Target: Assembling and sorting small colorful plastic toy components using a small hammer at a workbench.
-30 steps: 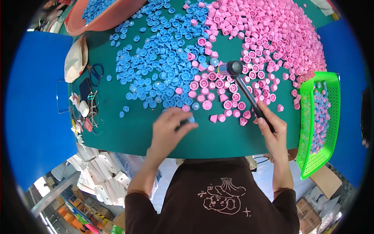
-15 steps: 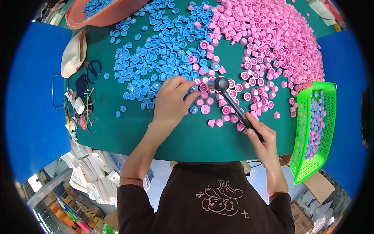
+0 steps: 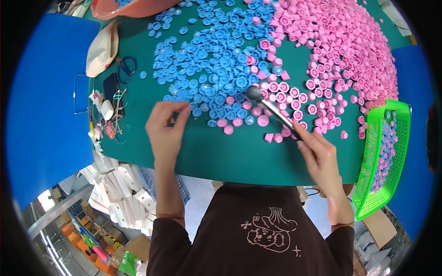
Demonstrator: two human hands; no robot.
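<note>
A hammer (image 3: 281, 115) with a round dark head, shiny neck and black handle slants over the table, its handle gripped in my right hand (image 3: 320, 156). Its head is above the border where blue and pink pieces meet. To the left, my left hand (image 3: 165, 129) has thumb and forefinger drawn together at the near edge of the small blue dished caps (image 3: 202, 78); whatever is between the fingertips is hidden. Small pink cup-shaped pieces (image 3: 293, 93) lie around and right of the hammer, some with their ringed faces up.
A large heap of pink pieces (image 3: 354, 50) covers the far right. At the right edge, a green basket (image 3: 375, 184) holds mixed blue and pink pieces. An orange-pink basin (image 3: 138, 8) stands far left. Scissors (image 3: 126, 69), a phone (image 3: 110, 86) and glasses (image 3: 119, 108) lie along the left side.
My left hand has moved left, away from the hammer head, to the edge of the blue caps. The hammer head has shifted left over the pieces. The whole view has shifted slightly.
</note>
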